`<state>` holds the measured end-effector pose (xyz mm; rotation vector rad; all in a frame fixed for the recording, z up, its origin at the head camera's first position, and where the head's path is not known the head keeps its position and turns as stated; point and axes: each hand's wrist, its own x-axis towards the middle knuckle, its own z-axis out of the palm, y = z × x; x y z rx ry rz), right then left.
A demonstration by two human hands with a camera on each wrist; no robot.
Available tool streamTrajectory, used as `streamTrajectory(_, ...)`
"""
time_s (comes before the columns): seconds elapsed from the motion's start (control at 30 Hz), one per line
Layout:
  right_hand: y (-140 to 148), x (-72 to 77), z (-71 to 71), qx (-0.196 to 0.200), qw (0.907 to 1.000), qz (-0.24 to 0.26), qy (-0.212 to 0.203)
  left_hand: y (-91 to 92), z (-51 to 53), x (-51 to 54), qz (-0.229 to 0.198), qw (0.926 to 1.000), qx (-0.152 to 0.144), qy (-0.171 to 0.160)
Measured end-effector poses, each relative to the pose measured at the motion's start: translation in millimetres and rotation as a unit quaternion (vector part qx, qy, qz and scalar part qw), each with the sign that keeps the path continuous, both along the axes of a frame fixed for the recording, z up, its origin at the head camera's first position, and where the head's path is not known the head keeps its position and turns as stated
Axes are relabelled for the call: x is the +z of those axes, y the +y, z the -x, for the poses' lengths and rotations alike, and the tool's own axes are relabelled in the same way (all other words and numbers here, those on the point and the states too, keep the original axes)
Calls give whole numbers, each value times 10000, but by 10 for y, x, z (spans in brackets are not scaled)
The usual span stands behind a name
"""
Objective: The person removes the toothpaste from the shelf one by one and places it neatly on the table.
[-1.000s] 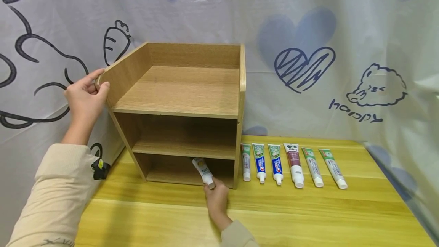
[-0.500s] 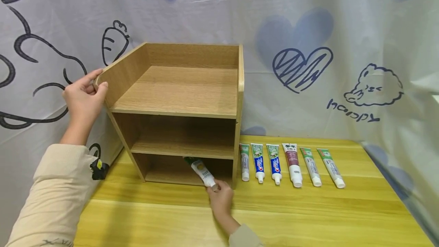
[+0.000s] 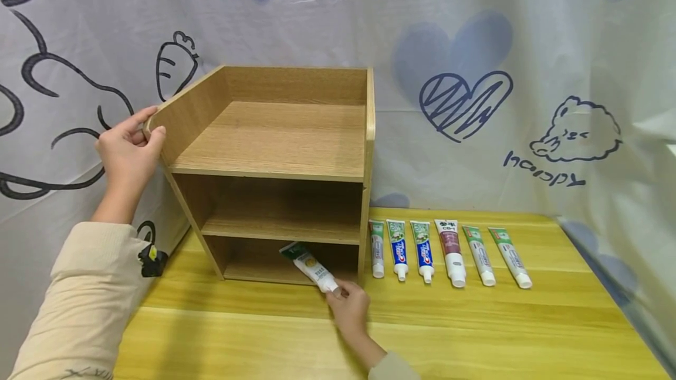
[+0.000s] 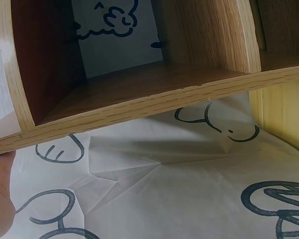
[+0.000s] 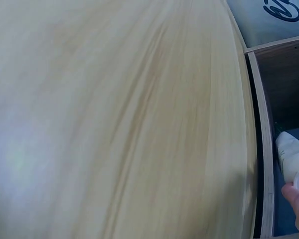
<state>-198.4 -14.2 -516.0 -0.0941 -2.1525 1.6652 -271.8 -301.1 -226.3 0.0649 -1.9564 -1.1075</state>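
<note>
My left hand [image 3: 128, 148] grips the upper left front corner of a wooden shelf unit [image 3: 269, 173], thumb on the inner side. In the left wrist view, part of that hand [image 4: 1, 196] shows at the lower left, against the side panel. My right hand [image 3: 350, 308] pinches the white cap end of a toothpaste tube [image 3: 315, 268], white with a dark green tail. The tube lies slantwise at the mouth of the bottom compartment, its tail inside. In the right wrist view, the tube [image 5: 290, 155] and fingertips [image 5: 292, 195] appear at the right edge.
Several more toothpaste tubes lie in a row on the yellow wooden table [image 3: 475, 333], right of the shelf unit, among them a maroon and white tube [image 3: 451, 254]. A white patterned curtain [image 3: 465, 28] hangs behind. A black object [image 3: 154, 260] sits by the left sleeve.
My right hand has moved right and slightly down, drawing the tube outward, so its dark green tail now shows. The left hand keeps its grip on the corner.
</note>
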Motion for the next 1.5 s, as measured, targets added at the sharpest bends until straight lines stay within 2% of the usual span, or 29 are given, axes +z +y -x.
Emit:
streamTrajectory(0.27,153,25,-16,320,9983,-418,244,2,-6,14,-25,10000,-14,-29)
streamTrajectory(0.57,322,77,-63,768,9962,-406,-34,10,4,11,-15,9999,15,-109)
streamTrajectory(0.77,490,141,-63,1211,9896,-782,-6,12,25,3,-8,9998,114,-190)
streamTrajectory(1.0,670,217,-21,1574,9824,-977,243,18,31,3,-53,10000,15,-71)
streamTrajectory(1.23,776,306,-11,1904,9758,-1066,-161,3,13,-4,-58,10000,-1,-35)
streamTrajectory(1.5,891,463,-8,2069,9714,-1067,-462,-6,8,-2,-38,10000,0,-26)
